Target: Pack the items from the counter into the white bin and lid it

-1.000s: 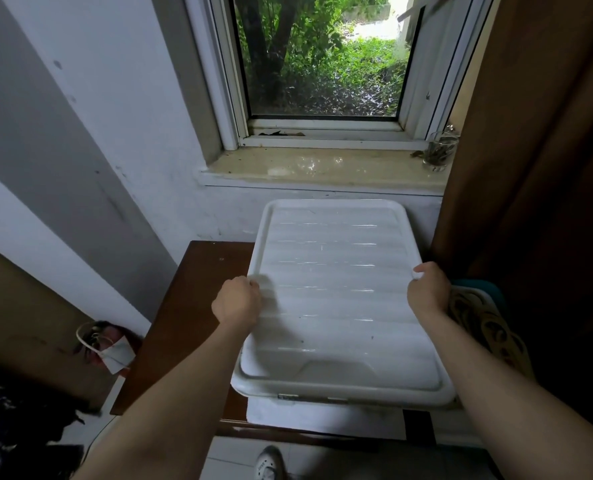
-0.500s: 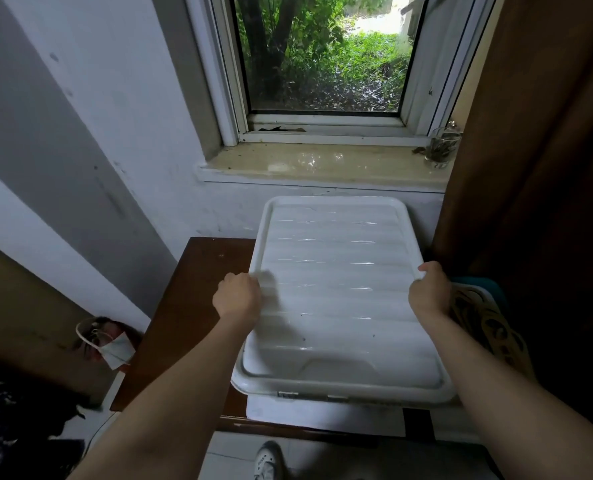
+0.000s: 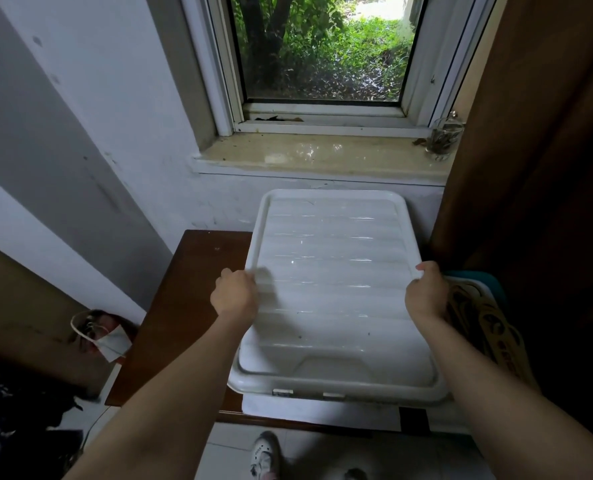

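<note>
the white lid [image 3: 336,289] was held over the white bin [image 3: 319,408] on the table [image 3: 184,306], gripped by curled fingers of left hand [image 3: 234,296] and right hand [image 3: 426,294], best lowered level and pressed evenly.

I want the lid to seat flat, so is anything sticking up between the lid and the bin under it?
Nothing visible does. The lid lies over the white bin, with the left hand and right hand gripping its side edges. The bin's inside is hidden.
</note>
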A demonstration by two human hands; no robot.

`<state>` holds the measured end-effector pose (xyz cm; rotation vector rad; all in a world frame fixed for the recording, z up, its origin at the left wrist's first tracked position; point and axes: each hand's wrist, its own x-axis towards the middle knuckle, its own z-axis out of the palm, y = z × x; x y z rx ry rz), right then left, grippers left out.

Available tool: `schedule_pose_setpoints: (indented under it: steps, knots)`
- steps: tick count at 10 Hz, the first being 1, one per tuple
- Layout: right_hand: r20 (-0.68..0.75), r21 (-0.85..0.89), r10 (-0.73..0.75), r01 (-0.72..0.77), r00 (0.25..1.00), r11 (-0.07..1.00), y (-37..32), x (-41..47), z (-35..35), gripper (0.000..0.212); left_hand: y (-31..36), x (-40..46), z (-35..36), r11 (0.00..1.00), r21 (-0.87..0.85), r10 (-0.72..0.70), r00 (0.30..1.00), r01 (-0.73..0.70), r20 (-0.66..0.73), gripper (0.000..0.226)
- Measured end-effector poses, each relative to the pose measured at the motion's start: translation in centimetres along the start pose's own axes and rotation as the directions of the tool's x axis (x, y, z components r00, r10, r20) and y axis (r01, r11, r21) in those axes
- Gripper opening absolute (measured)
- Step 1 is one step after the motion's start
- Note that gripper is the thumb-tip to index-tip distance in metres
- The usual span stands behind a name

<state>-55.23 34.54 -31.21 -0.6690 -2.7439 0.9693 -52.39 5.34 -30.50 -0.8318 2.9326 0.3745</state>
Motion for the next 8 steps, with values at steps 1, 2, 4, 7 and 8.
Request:
schedule_pose_setpoints:
  steps: [1,2,4,7,8]
  knots:
    - [0.001,-0.017,-0.014,0.014,1.0,1.0,0.3,-0.1,0.1,0.032,0.0,-0.1,0.1,0.999,0.049,0.005,1.0,-0.006,0.006,0.03]
    - [-0.007,-0.024,-0.026,0.026,1.0,0.999,0.5,-0.2,0.1,0.033,0.0,-0.2,0.2,0.994,0.104,0.034,0.999,-0.035,0.02,0.028]
    - [0.059,0.007,-0.056,0.056,0.997,0.998,0.6,-0.3,-0.4,0.039,0.7,-1.2,-0.8,0.997,0.05,-0.073,0.982,0.065,0.174,0.034]
    - [0.119,0.11,-0.13,0.118,0.984,0.987,-0.8,-4.5,-3.0,0.036,1.5,-6.1,-3.1,0.977,-0.195,0.113,0.988,-0.09,0.108,0.04]
    - [0.136,0.198,-0.173,0.144,0.976,0.969,-2.5,-7.3,-4.6,0.033,1.1,-7.1,-4.9,0.91,-0.356,0.265,0.959,-0.213,0.103,0.041]
